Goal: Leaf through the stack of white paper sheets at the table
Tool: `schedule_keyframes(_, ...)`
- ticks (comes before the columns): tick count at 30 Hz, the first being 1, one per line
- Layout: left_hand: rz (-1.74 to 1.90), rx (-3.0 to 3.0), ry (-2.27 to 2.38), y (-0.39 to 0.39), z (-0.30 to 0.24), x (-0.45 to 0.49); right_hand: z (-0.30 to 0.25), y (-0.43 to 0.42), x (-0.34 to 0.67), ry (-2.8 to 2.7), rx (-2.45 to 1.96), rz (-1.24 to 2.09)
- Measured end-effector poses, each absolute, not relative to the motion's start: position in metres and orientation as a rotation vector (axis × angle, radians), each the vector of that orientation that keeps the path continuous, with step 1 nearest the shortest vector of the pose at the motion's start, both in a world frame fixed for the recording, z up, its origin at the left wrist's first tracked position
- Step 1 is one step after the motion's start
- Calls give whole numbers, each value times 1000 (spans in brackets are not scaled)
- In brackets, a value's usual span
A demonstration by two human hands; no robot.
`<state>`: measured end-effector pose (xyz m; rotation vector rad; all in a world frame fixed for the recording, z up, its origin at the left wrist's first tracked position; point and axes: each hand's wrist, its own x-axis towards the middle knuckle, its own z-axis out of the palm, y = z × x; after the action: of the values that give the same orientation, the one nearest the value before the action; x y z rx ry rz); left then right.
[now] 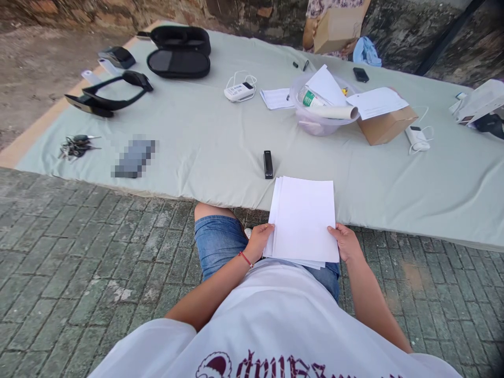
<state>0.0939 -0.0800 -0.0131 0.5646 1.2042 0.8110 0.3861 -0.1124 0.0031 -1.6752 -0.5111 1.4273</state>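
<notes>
Seated at a long table (220,136) draped in pale grey-green cloth, a person grips a loose stack of plain white paper sheets (305,220) with both bare hands. The stack lies roughly flat above the lap, its long axis running away from the body and its far end overlapping the table's near edge; whether it rests there is unclear. Lower sheets jut out along the left side and near end.

The left hand (260,240), a red bracelet (246,260) at its wrist, pinches the left edge, thumb on top; the right hand (346,242) closes on the opposite edge, thumb likewise uppermost. Fingers beneath are mostly hidden. Both forearms angle forward and inward.

Just beyond the grip, a small black oblong object (268,164) lies on the cloth. Farther off, slightly right, stands a translucent plastic bowl (315,125) filled with papers and a bottle; a bunch of metal keys (76,147) lies well left. Across the table, another person holds a brown cardboard box (338,30) before a weathered wall (409,37). Grey-green paving (98,262) extends below.
</notes>
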Motion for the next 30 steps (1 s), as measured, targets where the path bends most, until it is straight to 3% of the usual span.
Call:
schedule_keyframes(10, 810, 887, 1378, -77, -28, 93, 6, -110, 384, -552, -1703, 1411)
schedule_keyframes(30, 833, 669, 1287, -84, -24, 90, 7, -123, 426, -513, -1851, 1258)
